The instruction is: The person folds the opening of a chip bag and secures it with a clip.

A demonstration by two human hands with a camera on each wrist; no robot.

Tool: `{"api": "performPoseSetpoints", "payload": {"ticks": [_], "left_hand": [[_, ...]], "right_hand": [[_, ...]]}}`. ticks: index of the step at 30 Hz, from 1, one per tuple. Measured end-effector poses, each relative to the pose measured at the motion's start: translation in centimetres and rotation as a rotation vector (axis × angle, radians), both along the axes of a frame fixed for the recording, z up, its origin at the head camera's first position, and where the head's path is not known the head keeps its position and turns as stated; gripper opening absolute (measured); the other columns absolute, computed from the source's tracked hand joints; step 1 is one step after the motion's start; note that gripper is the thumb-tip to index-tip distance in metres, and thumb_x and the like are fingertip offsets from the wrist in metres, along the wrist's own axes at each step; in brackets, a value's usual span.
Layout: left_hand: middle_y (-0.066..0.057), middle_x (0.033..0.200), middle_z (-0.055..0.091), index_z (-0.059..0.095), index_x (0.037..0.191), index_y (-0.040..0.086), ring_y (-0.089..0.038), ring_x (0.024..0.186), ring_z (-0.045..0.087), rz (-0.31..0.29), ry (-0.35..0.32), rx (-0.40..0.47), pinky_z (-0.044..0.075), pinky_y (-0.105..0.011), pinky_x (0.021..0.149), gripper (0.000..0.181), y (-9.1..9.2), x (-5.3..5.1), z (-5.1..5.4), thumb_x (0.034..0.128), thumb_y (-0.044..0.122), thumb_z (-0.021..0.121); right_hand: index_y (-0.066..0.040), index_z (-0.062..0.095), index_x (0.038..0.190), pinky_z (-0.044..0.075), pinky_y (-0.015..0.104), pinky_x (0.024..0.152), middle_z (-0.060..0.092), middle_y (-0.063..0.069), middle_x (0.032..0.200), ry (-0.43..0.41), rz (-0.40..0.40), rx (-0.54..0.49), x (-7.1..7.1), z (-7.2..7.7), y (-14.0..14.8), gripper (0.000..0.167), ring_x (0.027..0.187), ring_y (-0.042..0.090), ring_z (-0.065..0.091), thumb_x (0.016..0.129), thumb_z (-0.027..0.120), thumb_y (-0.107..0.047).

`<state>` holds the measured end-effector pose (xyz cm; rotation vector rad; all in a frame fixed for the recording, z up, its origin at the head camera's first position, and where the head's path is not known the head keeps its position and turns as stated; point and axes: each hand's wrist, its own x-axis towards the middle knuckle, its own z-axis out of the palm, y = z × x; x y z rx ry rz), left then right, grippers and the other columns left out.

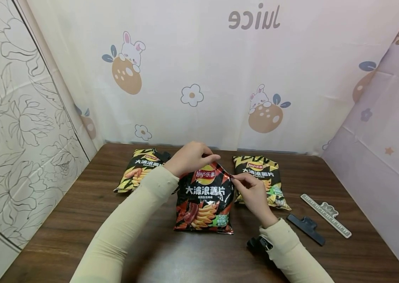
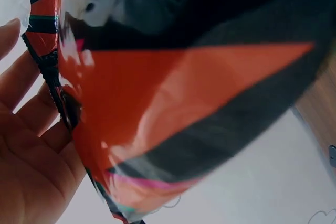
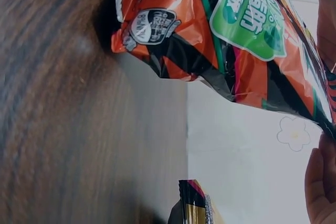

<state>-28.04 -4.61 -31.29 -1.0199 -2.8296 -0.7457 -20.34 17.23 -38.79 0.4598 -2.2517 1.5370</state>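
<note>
A red-and-black bag of potato chips stands upright on the table, its printed front toward me. My left hand holds its top edge at the upper left, and in the left wrist view that hand's fingers lie along the crimped seal. At the upper right corner of the bag, my right hand pinches the edge between thumb and fingertips. The bag's lower part fills much of the right wrist view, where a green label shows. The back of the bag is hidden in the head view.
Yellow-and-black chip bags lie behind on both sides, one at left partly covered by my sleeve and one at right. A dark object shows at the left bag's top. A white clip and a black clip lie at right.
</note>
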Motion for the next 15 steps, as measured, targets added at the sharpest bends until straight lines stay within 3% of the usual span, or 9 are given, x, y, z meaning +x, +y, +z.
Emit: {"api": "performPoseSetpoints", "payload": {"ticks": [6,12,15], "left_hand": [[0.006,0.091,0.074,0.079,0.094,0.022,-0.006,0.071,0.061,0.012,-0.03,-0.046,0.048,-0.027,0.066,0.034,-0.09,0.14,0.18,0.1,0.043,0.053],[0.004,0.097,0.074,0.078,0.102,0.02,-0.005,0.078,0.064,0.008,-0.051,-0.067,0.052,-0.027,0.072,0.031,-0.36,0.37,0.47,0.099,0.042,0.056],[0.003,0.099,0.075,0.077,0.103,0.019,-0.006,0.077,0.065,-0.01,-0.058,-0.059,0.052,-0.027,0.07,0.029,-0.47,0.41,0.54,0.0989,0.04,0.057]], "right_hand": [[0.004,0.073,0.096,0.048,0.02,0.058,0.071,0.02,0.092,0.004,-0.008,0.011,-0.01,-0.07,0.02,0.01,0.07,0.026,0.063,0.091,0.066,0.001],[0.004,0.073,0.097,0.049,0.019,0.059,0.071,0.02,0.094,-0.012,-0.009,0.007,0.04,-0.07,0.08,0.01,0.07,0.009,0.062,0.091,0.066,0.0],[0.005,0.073,0.097,0.049,0.019,0.059,0.071,0.02,0.093,-0.012,-0.004,0.004,0.1,-0.04,0.08,0.01,0.07,0.007,0.062,0.091,0.066,0.0]]}}
